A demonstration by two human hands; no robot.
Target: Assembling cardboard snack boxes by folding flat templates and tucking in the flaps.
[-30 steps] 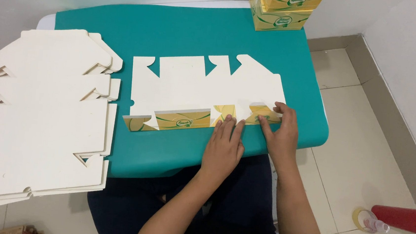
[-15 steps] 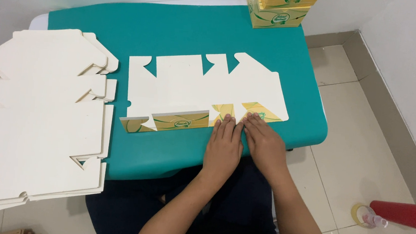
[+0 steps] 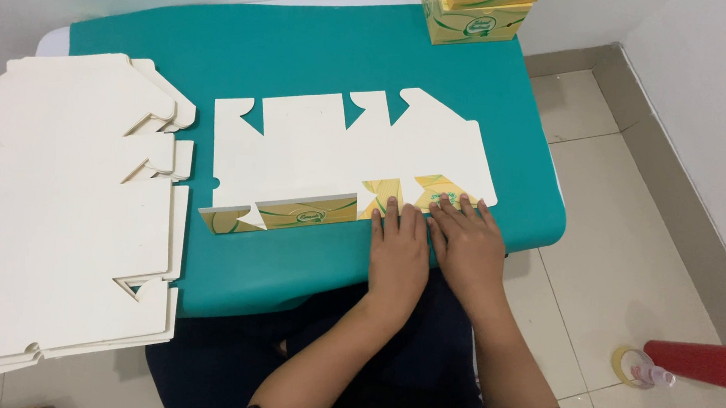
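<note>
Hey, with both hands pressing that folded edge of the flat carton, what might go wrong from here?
The flat carton blank lies at the near edge of the teal table, so pressure from the left hand and right hand might slide it off. Only the right end of the folded strip is pinned; the far end may spring open. The stack of blanks overhangs and could tip.

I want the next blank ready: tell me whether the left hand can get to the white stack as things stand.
Probably yes. The left hand lies flat on the carton blank's folded edge, holding nothing, and only bare green tabletop lies between it and the stack of white blanks to its left.
</note>
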